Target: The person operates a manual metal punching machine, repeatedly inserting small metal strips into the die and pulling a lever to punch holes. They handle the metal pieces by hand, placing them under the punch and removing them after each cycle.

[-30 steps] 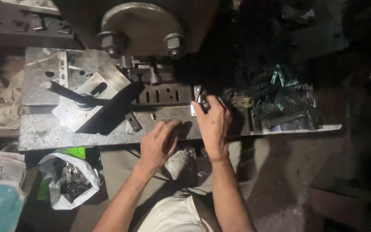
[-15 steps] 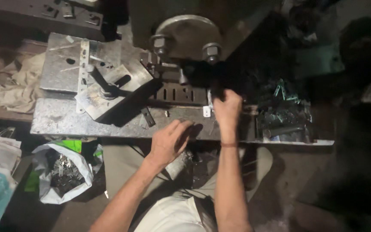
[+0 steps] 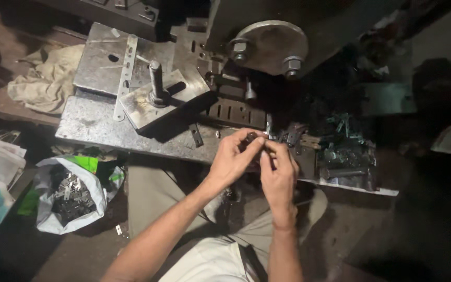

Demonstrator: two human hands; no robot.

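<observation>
Hands have met: left hand (image 3: 234, 159) left the bench (image 3: 95, 128), both now pinching a small metal piece (image 3: 251, 137).

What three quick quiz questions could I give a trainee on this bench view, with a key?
1. True or false: both hands are together at the front edge of the steel bench plate.
2. What lies in the open white bag on the floor? A) small dark metal pieces B) crumpled rags C) folded newspaper
3. Fill in: the round grey disc on the machine carries two large hex ____.

Key
1. True: the left hand and right hand meet there, fingertips pinching a small metal piece.
2. A
3. Nuts, one at the left nut and one at the right nut.
</observation>
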